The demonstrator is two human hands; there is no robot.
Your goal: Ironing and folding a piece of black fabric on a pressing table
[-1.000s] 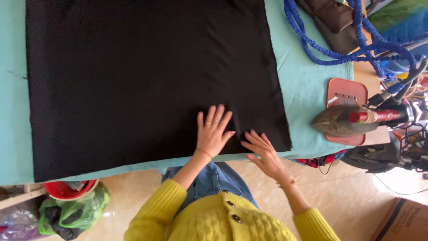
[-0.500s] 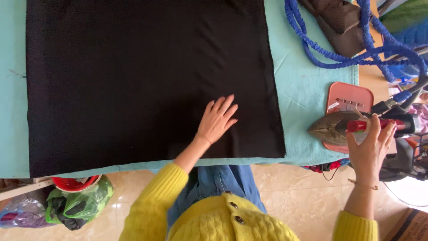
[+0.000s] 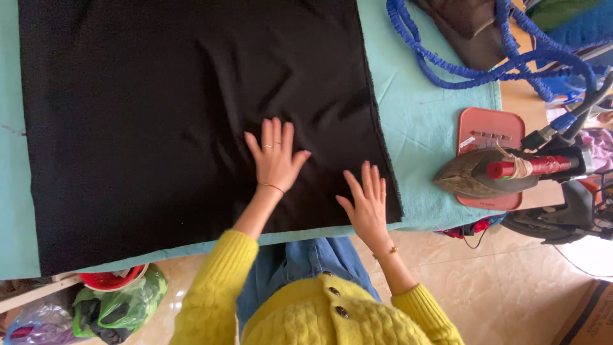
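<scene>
Nearest the person, the right hand (image 3: 366,203) lies flat with fingers spread wide on the near right corner of the large black rectangular fabric sheet (image 3: 191,115), holding nothing. Just beyond it, the left hand (image 3: 274,158) presses open-palmed on the same cloth, also empty. The fabric covers most of the turquoise-covered desk (image 3: 421,128). To the right, a dark metal iron with a red handle (image 3: 491,176) rests on a pink rubber mat (image 3: 488,131); farther off lies a coiled blue cord (image 3: 472,70)

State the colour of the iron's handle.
Red: the iron has a red handle, seen in the head view, resting on its pink mat.
</scene>
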